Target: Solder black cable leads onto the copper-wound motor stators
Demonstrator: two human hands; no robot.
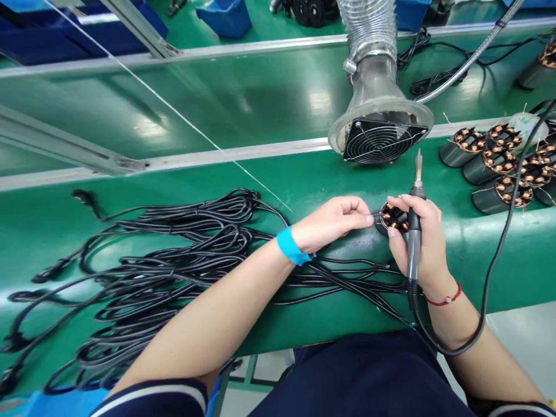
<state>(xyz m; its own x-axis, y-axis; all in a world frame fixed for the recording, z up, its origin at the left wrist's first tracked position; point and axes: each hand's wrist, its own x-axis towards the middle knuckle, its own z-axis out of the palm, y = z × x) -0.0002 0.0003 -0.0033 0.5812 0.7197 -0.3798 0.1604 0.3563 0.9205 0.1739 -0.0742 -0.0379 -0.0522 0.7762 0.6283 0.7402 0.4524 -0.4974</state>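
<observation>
In my right hand rests a soldering iron, its tip pointing up and away from me. The thumb and fingers of that same hand reach to a motor stator with copper windings in a dark round housing, standing on the green bench. My left hand pinches a thin dark wire at the stator's left edge. Whether the wire touches the windings is too small to tell. A black cable runs from the iron's handle down and over my right forearm.
Bundled black power cords cover the bench's left side, their stripped ends under my left arm. A fume extractor hood hangs just beyond the stator. More stators stand grouped at right. A thin pale line slants down from upper left.
</observation>
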